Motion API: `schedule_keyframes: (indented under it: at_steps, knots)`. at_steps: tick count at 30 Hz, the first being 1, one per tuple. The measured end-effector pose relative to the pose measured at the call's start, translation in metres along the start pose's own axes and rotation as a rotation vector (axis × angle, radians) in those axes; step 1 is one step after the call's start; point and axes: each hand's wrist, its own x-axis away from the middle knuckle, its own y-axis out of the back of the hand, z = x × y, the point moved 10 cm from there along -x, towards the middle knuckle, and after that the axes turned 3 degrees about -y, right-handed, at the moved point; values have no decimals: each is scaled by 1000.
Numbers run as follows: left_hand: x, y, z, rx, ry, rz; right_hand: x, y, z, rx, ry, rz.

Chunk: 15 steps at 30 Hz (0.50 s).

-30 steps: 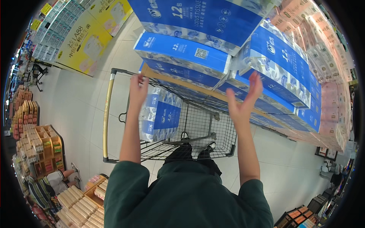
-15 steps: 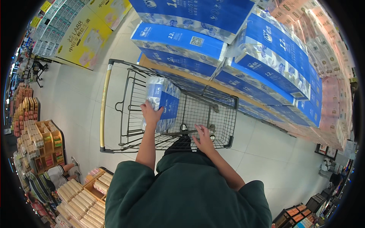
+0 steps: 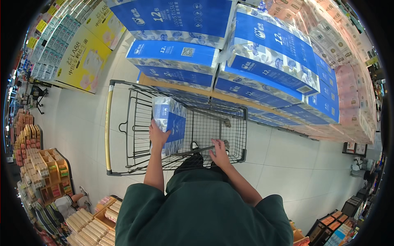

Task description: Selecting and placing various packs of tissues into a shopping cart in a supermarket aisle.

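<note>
The left hand (image 3: 159, 134) is spread, thumb apart from the fingers, against the left side of a blue-and-white, plastic-wrapped rectangular tissue pack (image 3: 177, 126); whether it grips firmly, I cannot tell. The pack lies at one o'clock from that hand, inside a dark metal wire shopping cart (image 3: 244, 155). Between three and four o'clock, the right hand (image 3: 220, 153) is empty, fingers loosely parted, at the cart's near side. A straight yellow handle (image 3: 108, 131) crosses nine o'clock. Stacked blue-and-white tissue packs (image 3: 271, 51) stand from twelve to two o'clock, a yellow printed display panel (image 3: 82, 63) between ten and eleven.
</note>
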Motion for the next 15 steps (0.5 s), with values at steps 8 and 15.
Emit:
schedule_keyframes:
  at_steps: [8,15]
  knots:
    - [98,124,-76,303,-318,30,-3,-44,-156,-157,-510,-22]
    - [166,246,-85,744,-222,116,-56,-80,-106,-1269,-803,98]
